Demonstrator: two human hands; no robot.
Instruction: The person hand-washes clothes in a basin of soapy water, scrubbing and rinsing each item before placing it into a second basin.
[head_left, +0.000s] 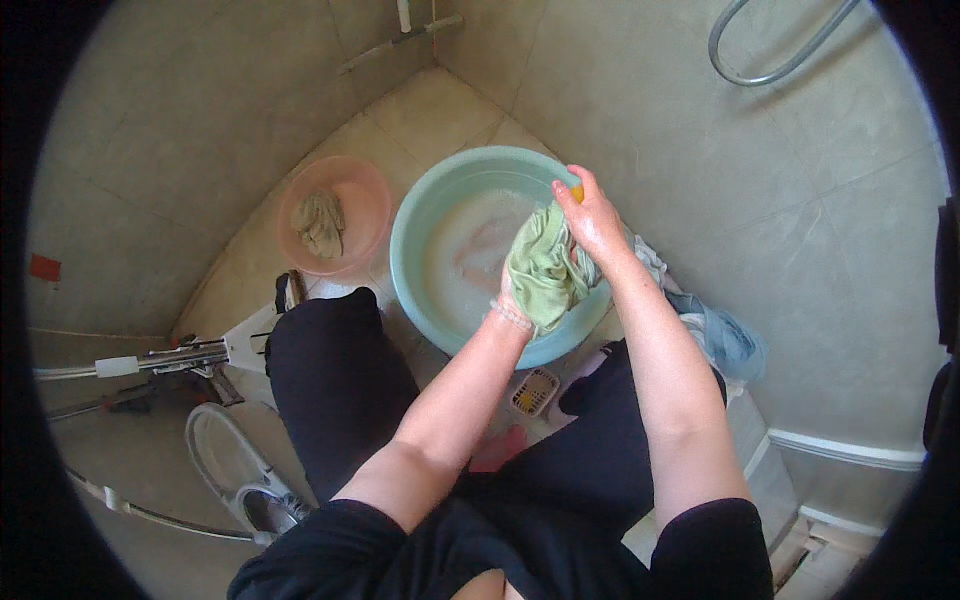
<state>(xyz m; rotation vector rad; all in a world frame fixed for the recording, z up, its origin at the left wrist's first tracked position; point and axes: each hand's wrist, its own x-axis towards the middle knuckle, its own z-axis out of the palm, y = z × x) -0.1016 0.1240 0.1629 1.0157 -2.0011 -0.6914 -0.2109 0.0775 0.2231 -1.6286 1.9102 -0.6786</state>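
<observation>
A light green cloth (541, 281) is draped over my left hand (509, 300), which holds it up from below above the right side of a large turquoise plastic basin (409, 259). The cloth hides most of that hand's fingers. My right hand (598, 225) grips a small yellow piece (577, 194), apparently a bar of soap, near the basin's far right rim. Its heel is close to the cloth; whether they touch I cannot tell. Cloudy water (480, 247) with a little foam lies in the basin.
Left of the basin stands a pink basin (379, 225) with a wadded beige cloth (321, 225). Bunched clothes (724, 341) lie along the right wall. A soap dish (535, 392) sits between my legs. A mop (247, 349) and a coiled hose (214, 442) are at left.
</observation>
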